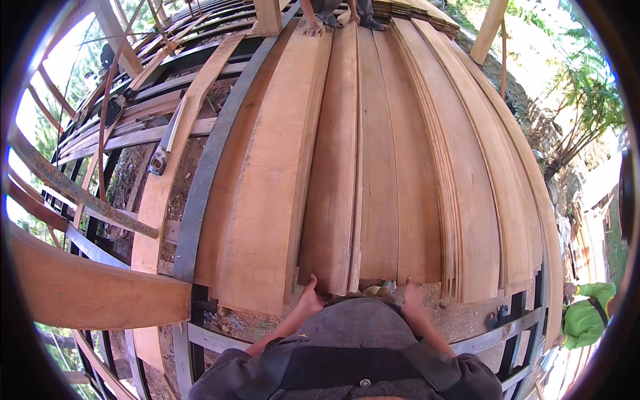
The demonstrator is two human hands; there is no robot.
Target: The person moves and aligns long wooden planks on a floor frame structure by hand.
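Long wooden planks run away from me, side by side and partly stacked. My left hand (309,301) grips the near end of a brown plank (327,233), thumb on top and its other fingers hidden underneath. At the near end of another plank (417,233), to the right, my right hand (413,297) holds on with its thumb uppermost; the fingers below are out of sight. Between them lie a narrow plank (378,220) and some thin board edges. Beyond, a co-worker's hand (313,30) rests by the planks' far ends.
A wide pale plank (267,220) lies left of my left hand, and stacked boards (470,220) lie to the right. A handsaw (162,152) sits on a board at left. A thick beam (107,283) juts in nearby. Someone in green (587,313) is at lower right.
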